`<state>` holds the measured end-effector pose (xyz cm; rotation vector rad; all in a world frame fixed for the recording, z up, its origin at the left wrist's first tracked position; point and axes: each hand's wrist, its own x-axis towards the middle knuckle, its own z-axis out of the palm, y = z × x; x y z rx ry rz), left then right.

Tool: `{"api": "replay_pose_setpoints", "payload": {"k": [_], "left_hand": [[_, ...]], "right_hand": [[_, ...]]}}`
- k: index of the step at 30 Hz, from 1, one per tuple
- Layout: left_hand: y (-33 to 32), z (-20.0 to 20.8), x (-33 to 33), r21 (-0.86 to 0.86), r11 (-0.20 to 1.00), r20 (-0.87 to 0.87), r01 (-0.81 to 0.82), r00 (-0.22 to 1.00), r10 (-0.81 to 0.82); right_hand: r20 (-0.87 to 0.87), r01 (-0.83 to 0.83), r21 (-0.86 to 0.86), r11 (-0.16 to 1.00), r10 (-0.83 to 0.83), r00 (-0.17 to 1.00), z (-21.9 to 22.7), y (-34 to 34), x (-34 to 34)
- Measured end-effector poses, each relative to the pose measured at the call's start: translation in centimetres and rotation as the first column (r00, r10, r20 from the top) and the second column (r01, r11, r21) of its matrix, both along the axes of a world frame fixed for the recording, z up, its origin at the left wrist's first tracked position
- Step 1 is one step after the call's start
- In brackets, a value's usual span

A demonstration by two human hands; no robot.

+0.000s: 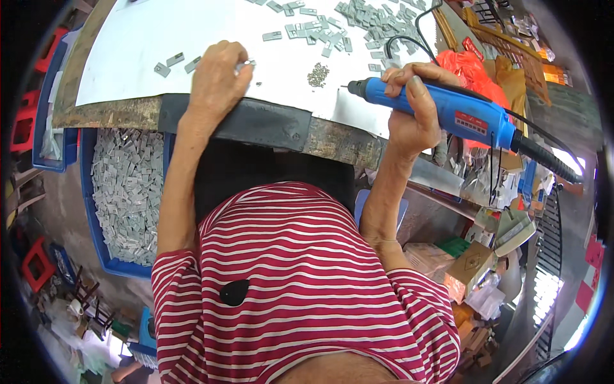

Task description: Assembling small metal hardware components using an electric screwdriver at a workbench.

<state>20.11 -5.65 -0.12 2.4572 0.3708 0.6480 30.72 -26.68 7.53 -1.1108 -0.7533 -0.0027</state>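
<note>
My right hand point(412, 105) is wrapped round a blue electric screwdriver point(457, 115), whose thin bit points left over the white sheet. Above the sheet's left part, my left hand point(220, 77) is closed, fingers curled down, with a small shiny grey piece partly showing at its fingertips. A few flat grey plastic pieces point(174, 59) lie just left of that hand. Between my hands sits a small heap of tiny screws point(318, 75), and one dark speck, perhaps a screw, lies near my left thumb. Many more grey pieces point(316, 29) are scattered farther back.
The white sheet point(134, 38) covers a worn wooden table. A blue crate point(96, 224) full of grey pieces stands below at the left. Black cable point(409, 40) loops over the table at the right, near a red plastic bag point(470, 67). Cardboard boxes point(470, 265) crowd the right side.
</note>
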Motion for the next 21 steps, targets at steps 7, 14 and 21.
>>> {"api": "replay_pose_setpoints", "payload": {"k": [7, 14, 21], "left_hand": [[2.6, 0.2, -2.2, -0.056, 0.984, -0.052, -0.167, 0.985, 0.164], [3.7, -0.3, -2.5, 0.090, 0.967, -0.020, -0.239, 0.970, 0.242], [3.0, -0.2, -2.3, 0.049, 0.976, 0.095, -0.214, 0.973, 0.208]], "right_hand": [[-0.016, -0.052, -0.009, 0.999, 0.052, 0.999, -0.2, -0.1, -0.1], [-0.086, -0.123, 0.042, 0.992, 0.126, 0.988, -1.1, 0.8, -1.0], [-0.087, -0.123, 0.027, 0.992, 0.125, 0.988, -1.2, 1.3, -1.0]]}}
